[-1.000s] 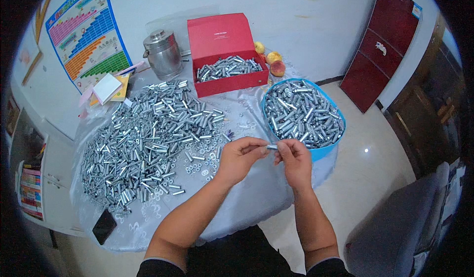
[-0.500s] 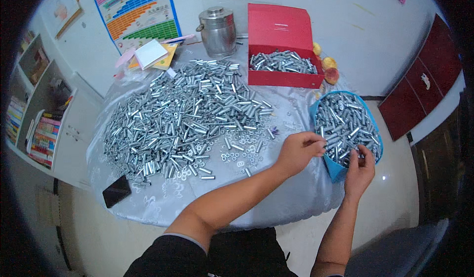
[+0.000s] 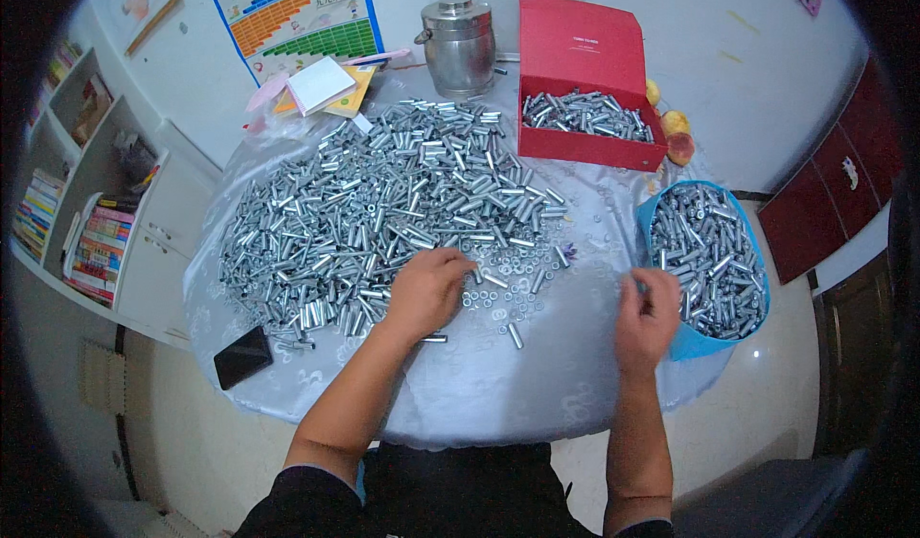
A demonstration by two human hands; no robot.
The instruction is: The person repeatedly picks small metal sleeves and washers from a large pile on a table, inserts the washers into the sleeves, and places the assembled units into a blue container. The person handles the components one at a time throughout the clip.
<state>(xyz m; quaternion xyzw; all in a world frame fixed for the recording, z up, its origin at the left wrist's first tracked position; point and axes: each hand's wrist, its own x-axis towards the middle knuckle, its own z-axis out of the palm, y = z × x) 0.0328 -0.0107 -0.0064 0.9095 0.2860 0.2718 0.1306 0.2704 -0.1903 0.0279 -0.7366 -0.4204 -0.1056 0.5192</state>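
I see the right hand (image 3: 647, 320) beside the blue bin (image 3: 704, 348) at the tabletop's (image 3: 517, 394) right edge, the left hand (image 3: 428, 291) at metal cylinders (image 3: 369, 207) heaped toward the left edge; whether either grip is closed, I can't tell.

Through the head camera I see a person in black, short-sleeved clothing. The left sleeve (image 3: 305, 502) ends around the elbow in a thin, pale grey edging (image 3: 331, 474); the right sleeve (image 3: 644, 530) shows only as a dark sliver with a similar light rim. Between them I get plain black cloth (image 3: 460, 485), though I can't tell top from trousers there. Both forearms are bare, and so are the left hand (image 3: 428, 292) and the right hand (image 3: 646, 320), the latter blurred.
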